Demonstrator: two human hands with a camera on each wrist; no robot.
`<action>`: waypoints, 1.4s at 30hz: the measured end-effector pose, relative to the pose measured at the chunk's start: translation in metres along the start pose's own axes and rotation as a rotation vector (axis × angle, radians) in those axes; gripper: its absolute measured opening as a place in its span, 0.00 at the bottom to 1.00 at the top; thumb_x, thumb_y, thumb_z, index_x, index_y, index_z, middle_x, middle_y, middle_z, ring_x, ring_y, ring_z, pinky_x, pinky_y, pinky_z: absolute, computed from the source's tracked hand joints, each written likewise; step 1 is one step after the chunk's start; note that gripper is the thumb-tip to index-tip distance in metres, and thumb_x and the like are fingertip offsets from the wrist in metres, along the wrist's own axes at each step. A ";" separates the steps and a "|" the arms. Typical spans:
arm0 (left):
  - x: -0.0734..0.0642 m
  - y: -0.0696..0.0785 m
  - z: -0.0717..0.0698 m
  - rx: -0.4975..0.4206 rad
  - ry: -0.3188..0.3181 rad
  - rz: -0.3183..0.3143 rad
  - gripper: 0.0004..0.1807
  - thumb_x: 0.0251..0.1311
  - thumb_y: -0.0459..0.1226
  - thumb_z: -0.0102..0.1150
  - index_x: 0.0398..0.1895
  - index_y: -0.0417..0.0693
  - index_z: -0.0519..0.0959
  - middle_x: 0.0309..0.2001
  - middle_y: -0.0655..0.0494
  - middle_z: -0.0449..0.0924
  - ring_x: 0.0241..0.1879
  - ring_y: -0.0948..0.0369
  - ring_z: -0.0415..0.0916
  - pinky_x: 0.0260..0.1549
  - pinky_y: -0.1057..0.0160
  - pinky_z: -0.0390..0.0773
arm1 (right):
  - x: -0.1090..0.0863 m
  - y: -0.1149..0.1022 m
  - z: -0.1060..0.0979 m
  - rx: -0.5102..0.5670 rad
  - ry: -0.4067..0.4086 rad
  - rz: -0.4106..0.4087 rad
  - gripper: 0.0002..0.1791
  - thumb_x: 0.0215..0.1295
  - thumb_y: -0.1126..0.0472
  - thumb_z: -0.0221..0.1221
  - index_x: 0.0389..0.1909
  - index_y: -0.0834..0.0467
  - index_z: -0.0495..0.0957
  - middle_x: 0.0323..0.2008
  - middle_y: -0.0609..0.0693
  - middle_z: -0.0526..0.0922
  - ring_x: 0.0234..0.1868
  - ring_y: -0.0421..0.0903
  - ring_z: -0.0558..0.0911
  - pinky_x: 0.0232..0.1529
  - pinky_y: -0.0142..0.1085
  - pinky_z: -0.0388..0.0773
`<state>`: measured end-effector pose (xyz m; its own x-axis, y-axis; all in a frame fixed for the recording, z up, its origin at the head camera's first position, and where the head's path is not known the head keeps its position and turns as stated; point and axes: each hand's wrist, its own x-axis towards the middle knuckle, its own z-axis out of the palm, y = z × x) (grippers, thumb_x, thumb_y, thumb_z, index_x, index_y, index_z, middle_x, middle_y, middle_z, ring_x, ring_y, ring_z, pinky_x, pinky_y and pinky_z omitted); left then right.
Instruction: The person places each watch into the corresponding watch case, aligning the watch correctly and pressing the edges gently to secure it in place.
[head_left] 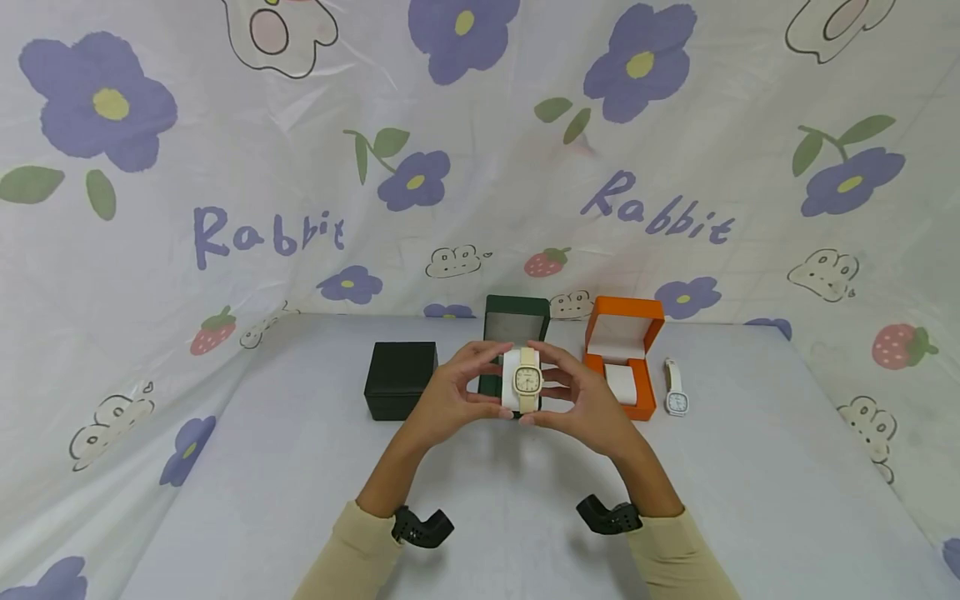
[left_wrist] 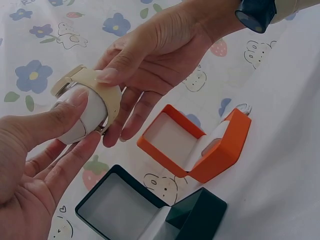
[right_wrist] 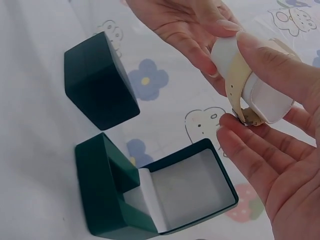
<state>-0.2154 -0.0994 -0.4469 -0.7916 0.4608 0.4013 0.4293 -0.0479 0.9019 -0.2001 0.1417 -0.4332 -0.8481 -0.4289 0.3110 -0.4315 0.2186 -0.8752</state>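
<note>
While the pale sleeves (head_left: pixel 352 554) and the black wrist cameras (head_left: pixel 423 527) lie nearest, the bare hands meet ahead of them over the white table (head_left: pixel 510 517). Thumb and fingers of the left hand (head_left: pixel 457 392) pinch one side of a white cushion (head_left: pixel 510 383); those of the right hand (head_left: pixel 585 400) pinch its other side. Between the two hands, a cream-strapped watch (head_left: pixel 528 380) sits fastened around this cushion, its squarish dial facing the person. Under the cushion, by the fingertips, the left wrist view shows the strap's buckle end.

Just outside the left hand stands a closed dark box (head_left: pixel 401 379), its near edge partly behind that hand. Right behind both hands is a green box (head_left: pixel 517 317), its lid raised and its lining pale. Beyond the right hand, to its right, an orange box (head_left: pixel 641 400) stands open with another white cushion (head_left: pixel 620 384) inside. Farther right of that hand, just beside the orange box, lies a second watch (head_left: pixel 676 392) with a white strap, dial end toward the person. Farthest from the hands hangs a white cloth (head_left: pixel 285 150) printed with purple flowers, strawberries and "Rabbit".
</note>
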 end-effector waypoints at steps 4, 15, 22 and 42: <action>0.000 0.001 0.000 -0.002 0.005 0.001 0.45 0.49 0.26 0.77 0.73 0.50 0.70 0.67 0.51 0.67 0.60 0.47 0.75 0.45 0.55 0.86 | 0.000 -0.001 0.000 0.002 0.006 0.004 0.50 0.52 0.65 0.77 0.76 0.48 0.63 0.65 0.53 0.73 0.59 0.53 0.81 0.59 0.40 0.80; 0.001 0.001 -0.002 0.010 -0.001 0.009 0.45 0.50 0.26 0.76 0.73 0.52 0.71 0.67 0.56 0.66 0.60 0.49 0.75 0.45 0.55 0.86 | 0.003 0.001 0.003 0.015 0.013 0.024 0.49 0.52 0.63 0.77 0.75 0.43 0.64 0.64 0.53 0.74 0.59 0.53 0.81 0.58 0.39 0.80; 0.003 0.001 -0.002 0.020 -0.002 0.007 0.44 0.50 0.25 0.76 0.73 0.56 0.71 0.67 0.57 0.66 0.60 0.50 0.75 0.46 0.55 0.86 | 0.005 -0.001 0.003 0.026 0.004 0.034 0.48 0.53 0.62 0.77 0.74 0.43 0.64 0.63 0.53 0.74 0.58 0.53 0.81 0.58 0.38 0.80; -0.001 0.000 0.003 0.046 -0.002 0.032 0.45 0.50 0.26 0.77 0.73 0.56 0.71 0.67 0.57 0.66 0.61 0.49 0.75 0.45 0.55 0.86 | 0.000 0.003 0.006 0.050 0.058 -0.040 0.40 0.61 0.65 0.72 0.73 0.48 0.68 0.61 0.51 0.75 0.54 0.53 0.79 0.57 0.38 0.81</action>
<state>-0.2132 -0.0967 -0.4478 -0.7766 0.4611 0.4293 0.4738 -0.0217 0.8804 -0.1996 0.1365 -0.4379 -0.8476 -0.3843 0.3659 -0.4509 0.1580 -0.8785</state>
